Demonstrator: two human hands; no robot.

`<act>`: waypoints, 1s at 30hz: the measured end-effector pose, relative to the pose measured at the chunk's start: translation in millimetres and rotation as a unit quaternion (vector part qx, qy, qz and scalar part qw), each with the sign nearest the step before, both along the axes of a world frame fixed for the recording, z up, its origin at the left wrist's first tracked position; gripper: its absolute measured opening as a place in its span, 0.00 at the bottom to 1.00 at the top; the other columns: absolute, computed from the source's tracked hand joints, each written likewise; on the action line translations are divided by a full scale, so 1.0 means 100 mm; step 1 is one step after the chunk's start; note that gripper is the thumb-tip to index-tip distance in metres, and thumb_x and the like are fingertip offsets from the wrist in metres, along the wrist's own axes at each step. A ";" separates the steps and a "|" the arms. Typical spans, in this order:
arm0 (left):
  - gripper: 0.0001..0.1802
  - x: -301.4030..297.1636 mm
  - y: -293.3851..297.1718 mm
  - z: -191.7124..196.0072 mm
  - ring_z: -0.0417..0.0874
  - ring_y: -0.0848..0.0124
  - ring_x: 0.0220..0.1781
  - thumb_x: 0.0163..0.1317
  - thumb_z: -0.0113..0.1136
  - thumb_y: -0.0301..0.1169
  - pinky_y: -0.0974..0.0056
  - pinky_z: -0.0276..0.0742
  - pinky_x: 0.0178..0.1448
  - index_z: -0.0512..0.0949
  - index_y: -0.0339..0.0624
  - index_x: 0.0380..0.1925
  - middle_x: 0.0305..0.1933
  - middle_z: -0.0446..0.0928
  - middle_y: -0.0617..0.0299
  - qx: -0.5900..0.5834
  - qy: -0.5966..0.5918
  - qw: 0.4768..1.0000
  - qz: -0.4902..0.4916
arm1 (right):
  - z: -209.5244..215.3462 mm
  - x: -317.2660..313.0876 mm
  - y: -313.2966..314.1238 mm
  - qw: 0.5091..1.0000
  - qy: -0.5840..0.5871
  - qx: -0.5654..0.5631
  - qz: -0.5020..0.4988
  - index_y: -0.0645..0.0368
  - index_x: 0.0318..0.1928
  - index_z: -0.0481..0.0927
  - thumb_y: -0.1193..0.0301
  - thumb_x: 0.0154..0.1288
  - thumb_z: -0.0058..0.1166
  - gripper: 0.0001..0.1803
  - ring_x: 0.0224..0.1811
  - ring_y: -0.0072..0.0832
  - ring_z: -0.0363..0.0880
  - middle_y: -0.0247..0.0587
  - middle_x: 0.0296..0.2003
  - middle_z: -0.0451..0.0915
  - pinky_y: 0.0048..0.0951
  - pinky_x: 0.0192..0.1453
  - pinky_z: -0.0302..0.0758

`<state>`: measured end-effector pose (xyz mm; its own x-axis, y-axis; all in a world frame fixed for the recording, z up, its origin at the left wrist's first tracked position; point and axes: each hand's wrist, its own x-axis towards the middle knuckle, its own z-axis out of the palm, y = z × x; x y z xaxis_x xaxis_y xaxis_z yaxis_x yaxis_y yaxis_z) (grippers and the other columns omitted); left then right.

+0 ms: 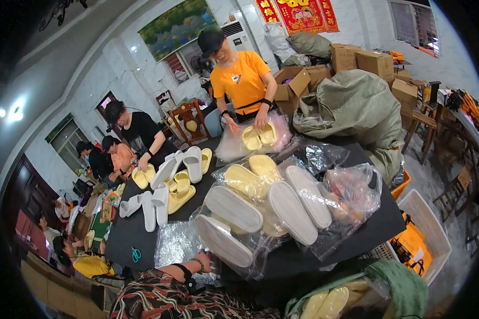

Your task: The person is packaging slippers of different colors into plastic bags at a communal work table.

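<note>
Where the black table [367, 228] meets the lower edge, the person's left hand [203, 262] lies at about seven o'clock, fingers curled onto a sheet of clear plastic bags [176, 242]; whether it pinches the film I cannot tell. The right hand is out of sight. Just beside it, toward the centre, lies the heap of bagged slippers [271, 204]: four white soles face up, with at least two pale yellow ones [248, 178] at its far side. At ten o'clock a loose group of slippers [167, 189] holds roughly five white and five yellow, some stacked, so the count is uncertain. One pair of green-handled scissors [136, 254] lies at eight o'clock. At twelve o'clock a person in an orange shirt [240, 80] presses two yellow slippers [259, 136] into a bag. A person in black [141, 133] works at ten o'clock. Grey-green sacks [351, 103] and cardboard boxes [375, 63] fill one to two o'clock; a white crate [434, 234] stands at four o'clock.
</note>
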<state>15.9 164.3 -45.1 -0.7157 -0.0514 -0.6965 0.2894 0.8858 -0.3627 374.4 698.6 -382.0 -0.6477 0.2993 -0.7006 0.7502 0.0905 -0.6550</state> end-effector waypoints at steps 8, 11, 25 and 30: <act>0.47 -0.09 -0.05 -0.19 0.59 0.47 0.67 0.48 0.59 0.51 0.50 0.61 0.66 0.59 0.32 0.63 0.64 0.61 0.40 -0.017 -0.022 1.000 0.004 | 0.32 0.01 -0.07 0.969 -0.153 0.157 0.111 0.68 0.46 0.80 0.36 0.35 0.68 0.49 0.50 0.42 0.78 0.54 0.44 0.81 0.39 0.52 0.74; 0.47 -0.09 -0.08 -0.12 0.59 0.47 0.66 0.47 0.59 0.50 0.51 0.61 0.66 0.59 0.33 0.63 0.63 0.62 0.39 0.011 -0.007 1.000 0.017 | 0.45 0.04 -0.15 0.954 -0.128 0.204 0.179 0.65 0.44 0.81 0.29 0.42 0.56 0.48 0.51 0.45 0.78 0.57 0.44 0.81 0.42 0.53 0.72; 0.41 -0.01 -0.04 0.03 0.62 0.46 0.64 0.52 0.58 0.46 0.51 0.63 0.64 0.61 0.32 0.61 0.61 0.62 0.38 0.057 -0.043 0.997 0.018 | 1.41 0.45 0.30 0.946 -0.025 0.275 0.169 0.65 0.39 0.82 0.46 0.57 0.57 0.30 0.36 0.38 0.79 0.49 0.33 0.82 0.38 0.39 0.73; 0.42 0.04 -0.25 -0.24 0.62 0.44 0.63 0.52 0.60 0.47 0.47 0.63 0.64 0.60 0.32 0.62 0.62 0.59 0.37 0.092 -0.007 0.995 0.046 | 1.79 0.15 0.27 0.967 0.036 0.232 0.102 0.65 0.38 0.82 0.49 0.57 0.58 0.27 0.33 0.37 0.78 0.47 0.31 0.81 0.37 0.37 0.73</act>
<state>20.1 139.3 -68.7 -0.7044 0.0136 -0.7097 0.2078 0.9600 -0.1878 389.4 725.8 -203.2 -0.7687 0.4318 -0.4719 0.6396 0.5279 -0.5588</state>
